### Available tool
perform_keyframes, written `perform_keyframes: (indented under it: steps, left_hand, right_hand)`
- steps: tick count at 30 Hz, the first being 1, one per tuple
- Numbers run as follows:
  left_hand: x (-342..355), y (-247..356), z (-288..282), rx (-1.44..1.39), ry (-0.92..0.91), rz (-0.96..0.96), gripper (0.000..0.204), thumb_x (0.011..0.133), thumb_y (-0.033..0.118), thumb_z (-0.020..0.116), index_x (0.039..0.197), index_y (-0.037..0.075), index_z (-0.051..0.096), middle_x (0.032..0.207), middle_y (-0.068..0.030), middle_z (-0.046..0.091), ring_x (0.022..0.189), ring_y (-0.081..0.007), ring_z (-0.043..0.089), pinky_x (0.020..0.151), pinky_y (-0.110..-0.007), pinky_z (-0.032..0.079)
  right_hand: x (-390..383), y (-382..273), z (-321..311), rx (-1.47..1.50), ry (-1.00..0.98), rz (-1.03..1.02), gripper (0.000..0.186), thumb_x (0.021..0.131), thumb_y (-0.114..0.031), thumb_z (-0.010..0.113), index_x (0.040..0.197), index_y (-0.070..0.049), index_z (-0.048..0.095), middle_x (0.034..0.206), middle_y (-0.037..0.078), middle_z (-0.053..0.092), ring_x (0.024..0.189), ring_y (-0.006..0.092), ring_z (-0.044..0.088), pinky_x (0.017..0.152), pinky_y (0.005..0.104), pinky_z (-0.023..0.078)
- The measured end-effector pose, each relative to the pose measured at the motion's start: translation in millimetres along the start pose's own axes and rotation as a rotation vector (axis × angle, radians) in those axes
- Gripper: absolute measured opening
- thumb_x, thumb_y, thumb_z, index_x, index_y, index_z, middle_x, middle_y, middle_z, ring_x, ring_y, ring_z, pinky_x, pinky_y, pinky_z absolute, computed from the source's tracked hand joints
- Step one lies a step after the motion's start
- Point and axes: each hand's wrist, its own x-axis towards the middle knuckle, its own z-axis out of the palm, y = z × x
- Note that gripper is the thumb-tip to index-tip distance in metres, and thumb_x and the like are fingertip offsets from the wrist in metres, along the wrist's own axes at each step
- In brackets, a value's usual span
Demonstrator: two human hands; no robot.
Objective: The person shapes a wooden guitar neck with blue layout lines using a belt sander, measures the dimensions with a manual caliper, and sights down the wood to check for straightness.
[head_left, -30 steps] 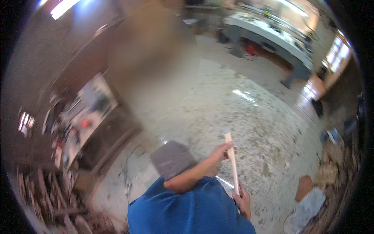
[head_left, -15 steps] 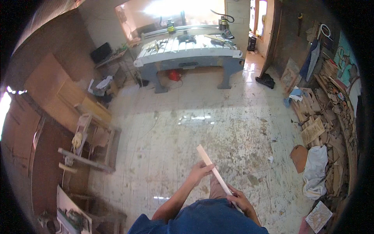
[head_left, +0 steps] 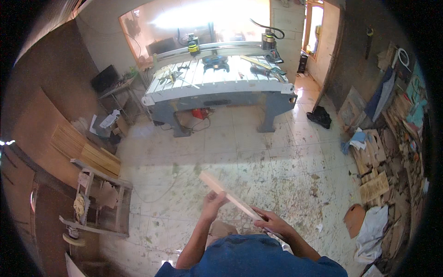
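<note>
Running from upper left to lower right across the lower middle of the view, a pale wood strip (head_left: 229, 197) is held in front of the body, above the tiled floor (head_left: 258, 157). Its long axis is slanted, with the free end up and to the left. The left hand (head_left: 213, 203) is closed around it near that upper end; the right hand (head_left: 273, 222) is clenched on the lower end, close to the blue shirt (head_left: 249, 256). Most of the strip's visible length lies between the two grips, and only a short piece is left beyond the left hand. Of the two, the left hand is nearer the free end.

Compared with half a second ago, the same two-handed hold is kept, but the bench (head_left: 219, 81) has been brought closer and more central in the view, and the strip is seen slightly lower and flatter
</note>
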Motion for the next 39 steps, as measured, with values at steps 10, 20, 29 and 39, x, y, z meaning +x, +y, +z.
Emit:
perform_keyframes:
  steps: [10, 20, 29, 39]
  left_hand:
    - [257, 53, -80, -0.060, 0.040, 0.014, 0.050, 0.102, 0.045, 0.061, 0.131, 0.004, 0.060, 0.120, -0.0100, 0.070, 0.112, -0.0284, 0.068, 0.102, -0.048, 0.053]
    - [562, 219, -89, 0.230, 0.088, 0.101, 0.033, 0.104, 0.034, 0.063, 0.117, 0.003, 0.064, 0.106, -0.0092, 0.074, 0.091, -0.0184, 0.072, 0.082, -0.033, 0.057]
    - [791, 282, -91, 0.443, 0.149, 0.243, 0.029, 0.100, 0.022, 0.069, 0.116, -0.002, 0.065, 0.105, -0.0102, 0.073, 0.090, -0.0151, 0.071, 0.077, -0.028, 0.057]
    - [1019, 317, -112, 0.883, 0.344, 0.289, 0.055, 0.087, 0.026, 0.074, 0.130, -0.006, 0.059, 0.124, -0.0265, 0.069, 0.108, -0.0353, 0.071, 0.094, -0.040, 0.055]
  right_hand:
    - [219, -119, -79, 0.065, 0.088, -0.034, 0.090, 0.084, -0.026, 0.085, 0.158, -0.006, 0.040, 0.145, 0.015, 0.059, 0.126, 0.0209, 0.058, 0.109, 0.0330, 0.043]
    - [375, -222, -146, 0.287, 0.506, -0.181, 0.087, 0.082, -0.011, 0.083, 0.156, 0.001, 0.040, 0.146, 0.017, 0.058, 0.134, 0.0235, 0.054, 0.114, 0.0343, 0.040]
    - [510, -287, -259, 0.371, 0.630, -0.227, 0.088, 0.082, -0.016, 0.083, 0.156, 0.002, 0.039, 0.147, 0.019, 0.056, 0.133, 0.0239, 0.055, 0.111, 0.0351, 0.041]
    - [647, -389, -387, 0.276, 0.577, -0.367, 0.091, 0.080, -0.020, 0.084, 0.156, 0.003, 0.039, 0.155, 0.020, 0.047, 0.142, 0.0254, 0.046, 0.118, 0.0365, 0.034]
